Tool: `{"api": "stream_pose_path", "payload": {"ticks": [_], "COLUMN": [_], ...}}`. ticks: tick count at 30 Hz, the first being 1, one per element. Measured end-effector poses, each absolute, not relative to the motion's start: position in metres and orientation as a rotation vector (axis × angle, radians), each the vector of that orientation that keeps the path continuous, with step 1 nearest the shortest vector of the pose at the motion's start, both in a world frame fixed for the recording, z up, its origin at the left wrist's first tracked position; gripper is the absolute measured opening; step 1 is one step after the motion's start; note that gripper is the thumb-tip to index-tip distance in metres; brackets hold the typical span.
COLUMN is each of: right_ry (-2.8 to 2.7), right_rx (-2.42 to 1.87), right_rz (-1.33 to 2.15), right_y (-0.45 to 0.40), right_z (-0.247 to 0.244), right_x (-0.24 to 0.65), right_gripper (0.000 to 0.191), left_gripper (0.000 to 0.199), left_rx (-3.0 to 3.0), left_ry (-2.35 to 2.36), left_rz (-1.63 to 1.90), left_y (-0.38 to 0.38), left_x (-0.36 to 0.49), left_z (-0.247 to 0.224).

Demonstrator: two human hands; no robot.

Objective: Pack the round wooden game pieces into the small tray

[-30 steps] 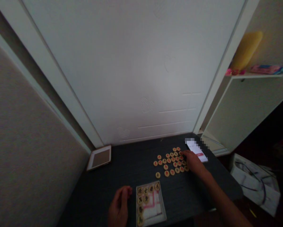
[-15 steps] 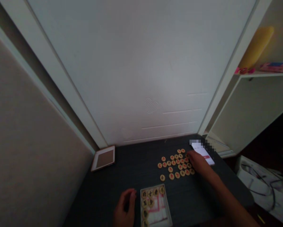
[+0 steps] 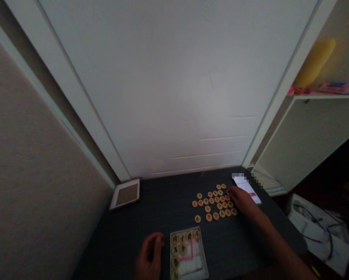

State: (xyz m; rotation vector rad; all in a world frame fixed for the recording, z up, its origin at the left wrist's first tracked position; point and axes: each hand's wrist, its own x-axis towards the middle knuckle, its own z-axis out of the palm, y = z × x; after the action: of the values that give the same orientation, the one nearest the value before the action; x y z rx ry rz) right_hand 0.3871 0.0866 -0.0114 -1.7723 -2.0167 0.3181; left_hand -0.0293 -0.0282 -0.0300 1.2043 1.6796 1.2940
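On the dark table, several round wooden pieces (image 3: 211,201) with red or black characters lie spread in loose rows. My right hand (image 3: 241,199) is at their upper right end, its fingertips pinched on a piece (image 3: 228,192) that they partly cover. Nearer the front edge is a shallow box (image 3: 204,258), with several black-marked pieces (image 3: 182,238) along its far and left sides and a pink-lined sheet showing inside. Left of the box, my left hand (image 3: 151,251) is curled with thumb and fingers together; something small may show at its fingertips, too dim to make out.
A lit phone (image 3: 250,190) lies behind my right hand. At the table's back left sits a framed tray (image 3: 113,202). A white panel (image 3: 177,97) rises behind the table. On the right are a shelf (image 3: 323,94) and a white box with cables (image 3: 320,233).
The view has shifted slightly, so the table's things appear a little further left. My right hand stays at the same end of the pieces; my left hand's fingers look a little more closed.
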Motion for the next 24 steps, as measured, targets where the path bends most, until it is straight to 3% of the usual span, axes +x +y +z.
{"api": "stream_pose_path", "payload": {"ticks": [7, 24], "right_ry": [-1.955, -2.008], "right_rx": [-1.766, -1.756], "right_rz": [0.268, 0.320], "right_y": [0.071, 0.077], "right_z": [-0.016, -0.020], "right_x": [0.397, 0.394], "right_gripper": [0.033, 0.032], "left_gripper": [0.059, 0.054], "left_rx": [1.267, 1.350], "left_ry": [1.689, 1.679], "left_rz": [1.298, 1.261], "left_y": [-0.032, -0.029], "left_x": [-0.025, -0.026], "left_z": [-0.019, -0.021]}}
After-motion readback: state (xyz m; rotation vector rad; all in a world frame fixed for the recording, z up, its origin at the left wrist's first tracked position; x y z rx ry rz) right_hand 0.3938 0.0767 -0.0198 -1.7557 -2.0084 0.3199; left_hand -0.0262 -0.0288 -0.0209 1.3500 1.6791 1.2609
